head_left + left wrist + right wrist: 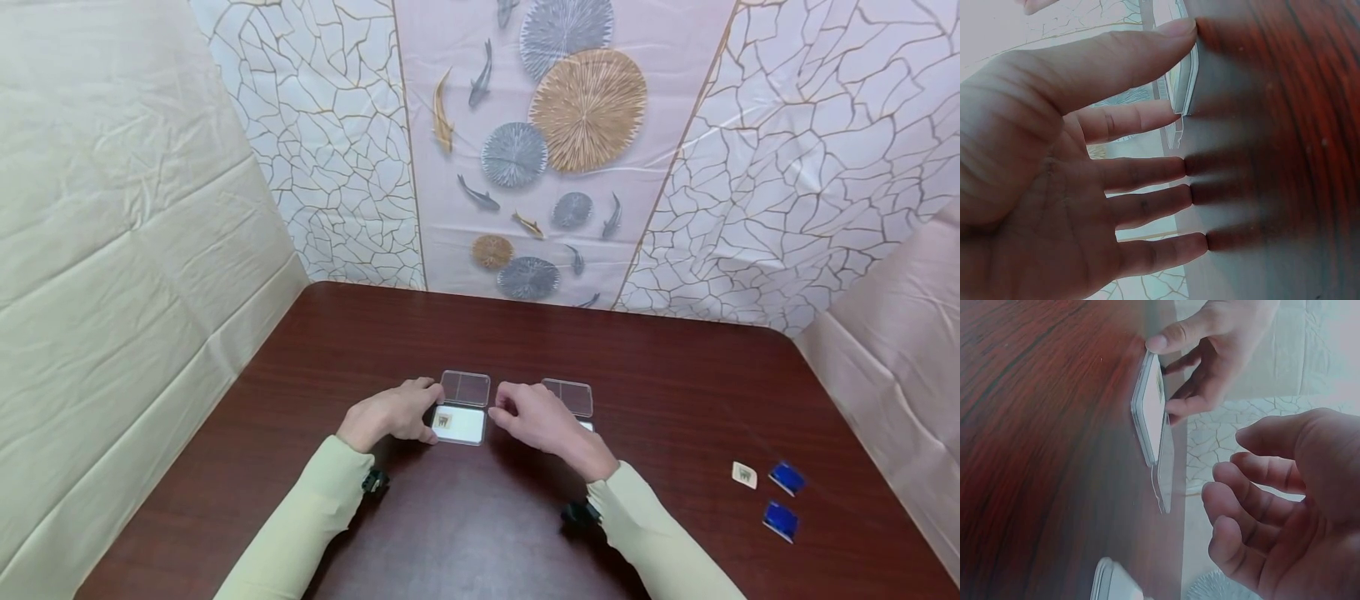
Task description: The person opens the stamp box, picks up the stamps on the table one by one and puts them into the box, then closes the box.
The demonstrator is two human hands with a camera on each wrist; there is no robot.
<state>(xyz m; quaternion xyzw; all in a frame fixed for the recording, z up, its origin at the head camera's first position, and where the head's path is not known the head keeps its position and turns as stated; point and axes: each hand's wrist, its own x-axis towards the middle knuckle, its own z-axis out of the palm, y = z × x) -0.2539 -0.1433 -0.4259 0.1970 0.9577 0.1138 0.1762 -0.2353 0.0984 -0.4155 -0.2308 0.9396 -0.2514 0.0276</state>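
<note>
A small clear hinged case (468, 426) lies opened out on the table, its transparent lid (466, 388) folded back. Its white base carries a small beige square (444, 421) with a dark print near the left end. At that end is my left hand (399, 412), thumb on the near corner and index fingertip beside the hinge side; its fingers (1147, 172) are straight, tips down at the table. Right of the case, my right hand (538, 414) hovers with loosely curled fingers (1235, 503) and nothing between them. It partly hides a second opened case (573, 397).
At the table's right side lie a small pale square (744, 475) with a dark print and two shiny blue pieces (787, 477). Fabric hangings with fish and round motifs (588, 108) rise behind the dark wooden table (465, 525), and pale cloth walls flank it.
</note>
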